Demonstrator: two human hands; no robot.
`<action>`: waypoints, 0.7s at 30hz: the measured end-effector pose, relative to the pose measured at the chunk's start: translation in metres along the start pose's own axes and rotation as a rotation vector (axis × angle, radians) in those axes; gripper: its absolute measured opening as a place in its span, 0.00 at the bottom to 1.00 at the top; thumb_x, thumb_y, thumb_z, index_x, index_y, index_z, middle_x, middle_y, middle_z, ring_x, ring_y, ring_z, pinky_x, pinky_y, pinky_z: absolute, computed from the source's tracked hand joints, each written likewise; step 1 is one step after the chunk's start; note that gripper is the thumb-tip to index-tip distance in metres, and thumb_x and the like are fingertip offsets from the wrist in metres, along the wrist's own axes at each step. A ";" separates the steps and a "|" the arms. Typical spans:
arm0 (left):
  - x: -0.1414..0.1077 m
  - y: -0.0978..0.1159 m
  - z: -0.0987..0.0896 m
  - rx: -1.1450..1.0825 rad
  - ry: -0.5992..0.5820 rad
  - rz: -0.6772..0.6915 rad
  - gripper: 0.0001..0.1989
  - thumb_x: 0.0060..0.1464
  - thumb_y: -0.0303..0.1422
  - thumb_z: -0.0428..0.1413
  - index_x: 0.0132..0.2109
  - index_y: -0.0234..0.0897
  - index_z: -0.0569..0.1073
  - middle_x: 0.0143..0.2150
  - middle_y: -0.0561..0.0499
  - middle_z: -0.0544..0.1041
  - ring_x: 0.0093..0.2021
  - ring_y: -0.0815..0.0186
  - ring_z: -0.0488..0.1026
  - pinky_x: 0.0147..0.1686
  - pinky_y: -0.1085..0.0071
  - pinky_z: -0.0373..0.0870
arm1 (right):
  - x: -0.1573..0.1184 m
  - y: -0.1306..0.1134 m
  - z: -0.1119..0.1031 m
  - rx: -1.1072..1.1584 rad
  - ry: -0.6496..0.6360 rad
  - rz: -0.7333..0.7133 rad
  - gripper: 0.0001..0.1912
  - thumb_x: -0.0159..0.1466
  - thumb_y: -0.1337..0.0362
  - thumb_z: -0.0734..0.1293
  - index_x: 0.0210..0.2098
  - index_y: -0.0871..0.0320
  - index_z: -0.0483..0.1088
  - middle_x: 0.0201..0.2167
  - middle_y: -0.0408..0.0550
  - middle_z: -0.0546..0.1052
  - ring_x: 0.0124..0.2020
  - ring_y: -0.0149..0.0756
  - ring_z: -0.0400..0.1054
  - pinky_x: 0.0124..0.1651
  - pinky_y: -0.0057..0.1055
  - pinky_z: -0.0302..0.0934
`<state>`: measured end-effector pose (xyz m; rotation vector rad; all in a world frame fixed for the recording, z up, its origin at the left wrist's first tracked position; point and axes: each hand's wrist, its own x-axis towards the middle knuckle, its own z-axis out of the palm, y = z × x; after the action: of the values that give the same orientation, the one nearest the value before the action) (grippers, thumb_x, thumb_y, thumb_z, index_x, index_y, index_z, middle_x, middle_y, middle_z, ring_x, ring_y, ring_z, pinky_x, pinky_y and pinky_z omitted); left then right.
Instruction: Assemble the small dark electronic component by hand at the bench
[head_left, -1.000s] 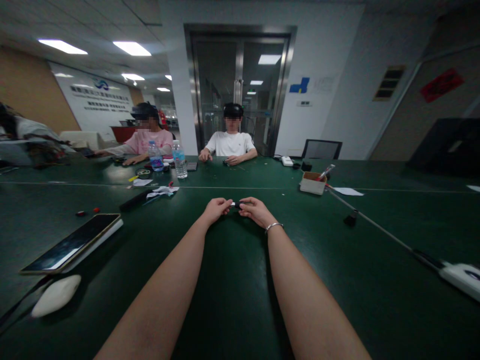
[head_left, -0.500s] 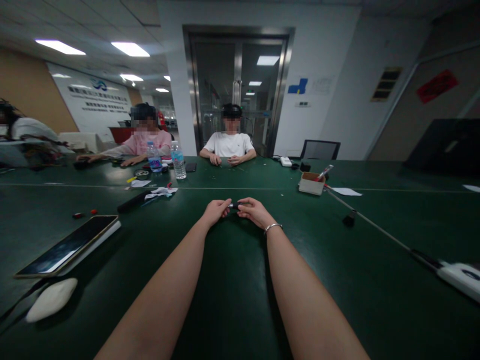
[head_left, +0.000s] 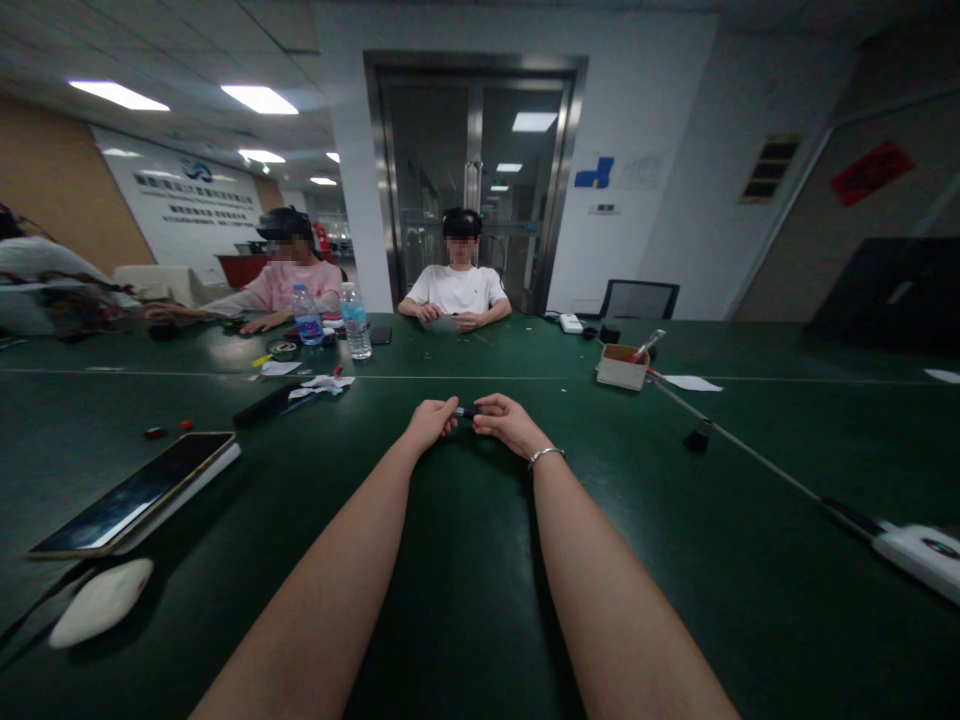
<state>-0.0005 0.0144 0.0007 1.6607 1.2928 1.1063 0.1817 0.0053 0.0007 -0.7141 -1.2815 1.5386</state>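
Both arms reach forward over the dark green table (head_left: pixel 465 520). Between my hands lies a small dark cylindrical object (head_left: pixel 467 412) with a silvery part near its left end. My left hand (head_left: pixel 433 422) pinches that left end with thumb and fingers. On the other side my right hand (head_left: pixel 510 422), with a silver bangle at the wrist, has its fingertips closed round the black right end. Fingers cover both ends, so what exactly the object is cannot be made out.
A phone (head_left: pixel 139 497) on a white box and a whitish rounded item (head_left: pixel 103 603) lie at left. Two bottles (head_left: pixel 355 322) (head_left: pixel 307 316) stand beyond. At right are a small open box (head_left: pixel 622 372) and a cable (head_left: pixel 765 457). People (head_left: pixel 459 290) sit across the table.
My hands stay nearly in place, with slightly more of the object's silvery part showing beside my left fingertips. Across the table, the hands of the person in white have shifted a little.
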 end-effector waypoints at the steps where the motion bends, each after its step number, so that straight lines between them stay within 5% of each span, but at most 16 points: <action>1: -0.001 0.001 0.000 0.001 -0.002 -0.001 0.26 0.51 0.51 0.48 0.21 0.33 0.68 0.14 0.54 0.65 0.15 0.74 0.60 0.19 0.75 0.57 | 0.000 0.000 0.000 0.003 0.003 -0.002 0.19 0.47 0.75 0.73 0.37 0.60 0.66 0.29 0.43 0.74 0.27 0.29 0.73 0.33 0.26 0.70; 14: -0.005 0.006 0.001 0.090 0.046 -0.001 0.27 0.50 0.53 0.47 0.20 0.34 0.70 0.14 0.53 0.66 0.15 0.72 0.61 0.20 0.74 0.57 | 0.001 0.002 0.001 -0.006 0.006 -0.024 0.21 0.45 0.74 0.74 0.35 0.60 0.65 0.28 0.42 0.73 0.27 0.29 0.73 0.31 0.27 0.71; 21: -0.012 0.010 0.002 0.191 0.157 0.183 0.20 0.51 0.49 0.50 0.30 0.37 0.75 0.21 0.53 0.72 0.23 0.68 0.68 0.26 0.73 0.61 | 0.001 0.001 0.002 -0.009 0.045 0.007 0.18 0.48 0.73 0.74 0.34 0.61 0.64 0.26 0.44 0.75 0.24 0.29 0.72 0.28 0.25 0.70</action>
<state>0.0030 0.0001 0.0074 1.8956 1.4045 1.2759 0.1793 0.0053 0.0003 -0.7561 -1.2541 1.5152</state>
